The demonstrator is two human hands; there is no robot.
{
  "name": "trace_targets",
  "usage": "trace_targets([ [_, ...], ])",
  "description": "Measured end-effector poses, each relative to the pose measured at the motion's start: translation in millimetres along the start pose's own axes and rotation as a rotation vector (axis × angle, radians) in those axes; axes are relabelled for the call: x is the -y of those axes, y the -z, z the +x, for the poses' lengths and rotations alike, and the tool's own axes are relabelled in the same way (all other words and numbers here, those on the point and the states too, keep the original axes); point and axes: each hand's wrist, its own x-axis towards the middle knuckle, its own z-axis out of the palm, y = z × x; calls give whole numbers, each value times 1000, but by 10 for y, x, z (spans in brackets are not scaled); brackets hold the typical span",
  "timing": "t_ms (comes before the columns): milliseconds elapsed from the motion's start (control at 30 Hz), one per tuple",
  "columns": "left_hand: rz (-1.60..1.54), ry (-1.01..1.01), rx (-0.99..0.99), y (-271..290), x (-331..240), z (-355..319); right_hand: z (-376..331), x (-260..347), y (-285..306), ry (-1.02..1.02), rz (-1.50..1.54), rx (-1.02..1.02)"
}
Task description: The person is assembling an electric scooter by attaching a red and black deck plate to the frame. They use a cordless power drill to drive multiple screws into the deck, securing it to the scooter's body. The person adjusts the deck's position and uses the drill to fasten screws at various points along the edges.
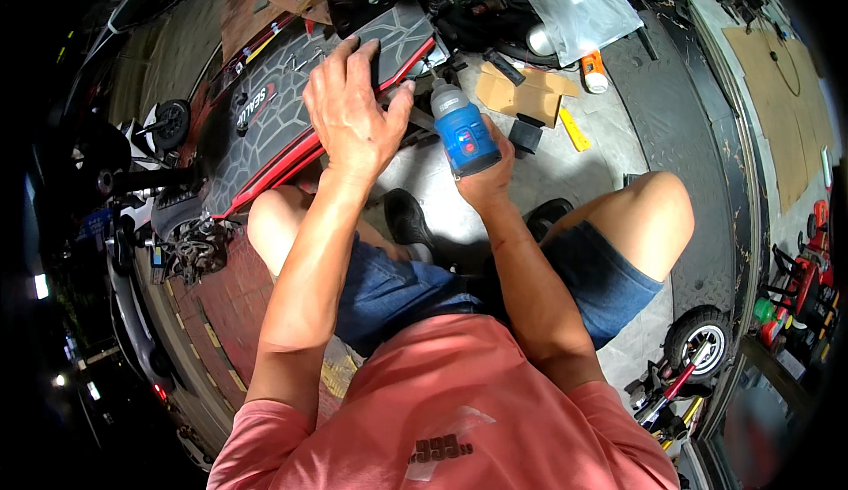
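Note:
A scooter deck (283,119) with a grey cracked-pattern top and red side edge slants across the left and middle. My left hand (353,106) lies flat on it, fingers stretched toward the far end and thumb at the red edge. In my right hand (488,177) is a blue and grey cordless screwdriver (464,132), upright in the view, its nose pointing at the deck's far right end. Whether its tip touches a screw there is too small to tell. Small loose metal pieces lie on the deck beyond my left hand.
Right of the driver lie an opened cardboard box (521,91), a small black box (526,134), a yellow tool (574,130) and an orange bottle (594,72). A clear plastic bag (579,9) sits farther back. A small wheel (698,340) stands at lower right. My knees flank the work.

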Motion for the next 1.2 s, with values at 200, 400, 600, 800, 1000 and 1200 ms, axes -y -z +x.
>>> trace_targets([
  [200, 0, -9, -3, 6, -12, 16, 75, -86, 45, 64, -95, 35],
  [400, 5, -12, 11, 49, -14, 44, 122, -23, 36, -3, -129, 70],
  [600, -7, -50, 53, 131, 59, -5, 180, 322, 75, -350, 142, 195],
  [800, -233, -51, -53, 299, 368, -33, 143, 81, 44, -76, -35, 82],
  [1000, -150, 264, 0, 386, 793, 114, 122, 331, 68, -288, 133, 179],
  [1200, -129, 381, 252, 346, 748, 406, 63, 325, 230, 133, -124, 134],
])
